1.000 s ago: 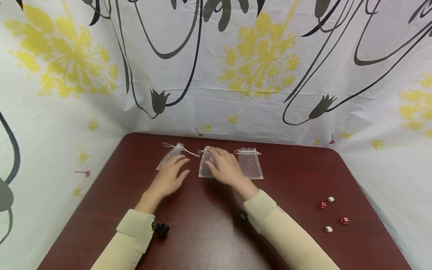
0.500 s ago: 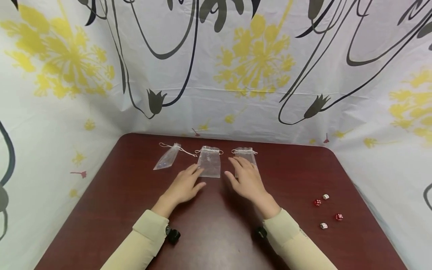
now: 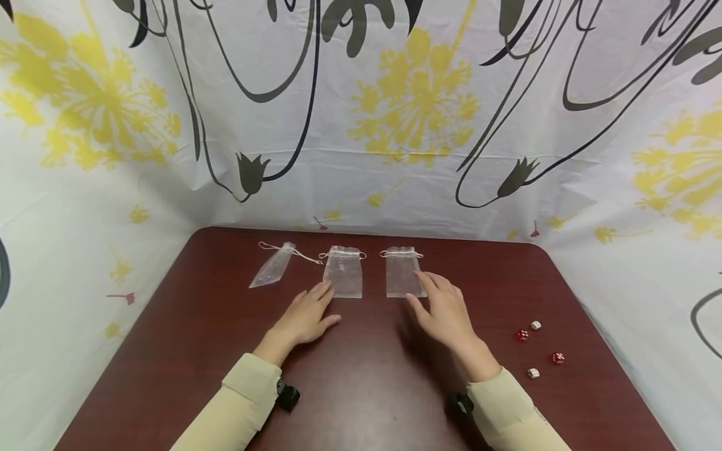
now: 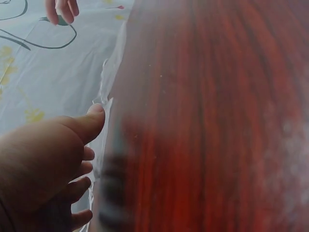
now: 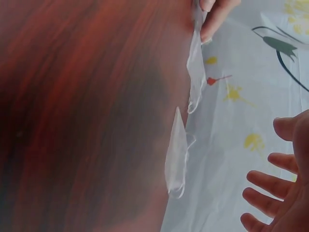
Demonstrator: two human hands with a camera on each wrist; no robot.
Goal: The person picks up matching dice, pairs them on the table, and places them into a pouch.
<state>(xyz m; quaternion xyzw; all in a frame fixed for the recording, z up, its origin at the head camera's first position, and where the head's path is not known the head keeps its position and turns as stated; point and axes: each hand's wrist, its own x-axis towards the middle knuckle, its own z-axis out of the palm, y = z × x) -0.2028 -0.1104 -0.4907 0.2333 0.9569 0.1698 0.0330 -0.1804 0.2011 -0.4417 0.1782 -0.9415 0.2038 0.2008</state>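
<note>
Three sheer drawstring pouches lie along the far side of the table: a left pouch, slanted and folded, with small bluish bits inside; a middle pouch; and a right pouch. My left hand has its fingertips at the lower left corner of the middle pouch, fingers extended and thumb out to the side. At the lower right corner of the right pouch is my right hand, fingers loosely spread. In the right wrist view, that right hand shows nothing in its grasp.
Several small dice lie on the right of the dark red table, among them a red die and a white die. A white patterned cloth hangs behind the table and along its sides.
Both hands have moved right: the left from the slanted pouch to the middle one, the right from the middle pouch across the right one to its corner. The head view has shifted slightly right.
</note>
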